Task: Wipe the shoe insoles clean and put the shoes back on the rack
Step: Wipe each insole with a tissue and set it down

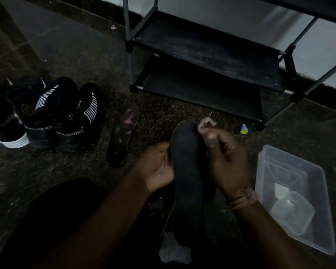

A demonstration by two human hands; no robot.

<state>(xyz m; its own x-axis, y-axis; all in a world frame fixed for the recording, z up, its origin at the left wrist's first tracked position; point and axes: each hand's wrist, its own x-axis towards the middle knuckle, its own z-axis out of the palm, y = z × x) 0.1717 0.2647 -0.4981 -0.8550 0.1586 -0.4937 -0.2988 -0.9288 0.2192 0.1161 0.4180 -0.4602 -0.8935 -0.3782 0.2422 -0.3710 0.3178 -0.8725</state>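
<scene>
A dark insole (188, 171) stands upright in the lower middle of the view. My left hand (157, 166) grips its left edge. My right hand (225, 158) pinches a small white wad (206, 122) against the insole's top right edge. A second insole (122, 133), dark with pink blotches, lies flat on the floor to the left. Two black high-top shoes (62, 115) with white stripes stand at the left. The black shoe rack (211, 61) stands at the back, its two visible shelves bare.
A clear plastic tub (299, 200) holding a small clear container sits on the floor at the right. A small blue and yellow cap (243, 129) lies near the rack's foot. Black sneakers with white soles (6, 133) sit at the far left. A pale cloth (173, 249) lies under the insole.
</scene>
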